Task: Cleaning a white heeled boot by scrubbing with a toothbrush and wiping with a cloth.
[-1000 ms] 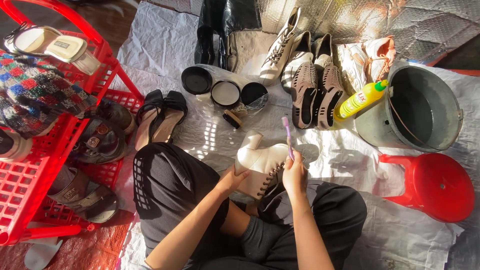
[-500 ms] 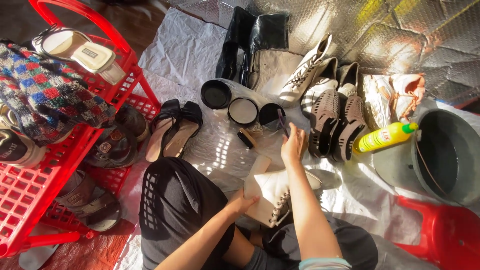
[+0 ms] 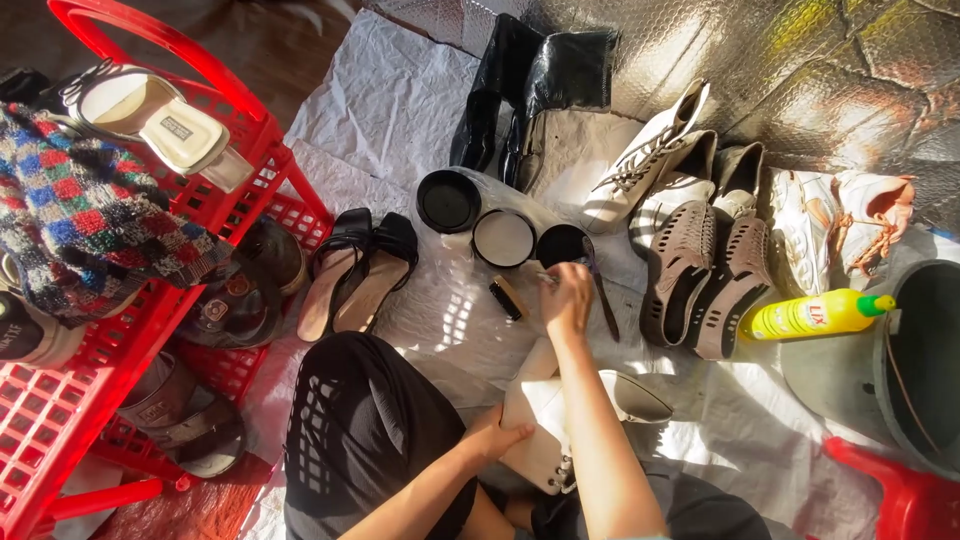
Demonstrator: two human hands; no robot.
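My left hand [image 3: 497, 437] grips a white lace-up boot [image 3: 545, 420] lying against my lap. Stretched forward, my right hand [image 3: 566, 293] holds a small brush by its handle, with the brush end at a dark open tin [image 3: 561, 244] on the white sheet [image 3: 400, 100]. Beside that tin sit a tin of pale cream [image 3: 503, 238] and a black lid [image 3: 448, 201]. A small dark oblong thing [image 3: 506, 298] lies just left of my right hand.
A red plastic rack [image 3: 60, 420] at left holds sandals, shoes and a checkered cloth [image 3: 90, 220]. Black heeled sandals [image 3: 360, 270], black boots [image 3: 530, 90], white boots, beige sandals [image 3: 705, 270], a yellow bottle [image 3: 815, 315], a grey bucket [image 3: 915, 400] and a red stool [image 3: 890, 495] surround me.
My right hand, which held the brush over the boot, has reached forward to the dark tin. My view has tilted and moved closer. My left hand stays on the boot.
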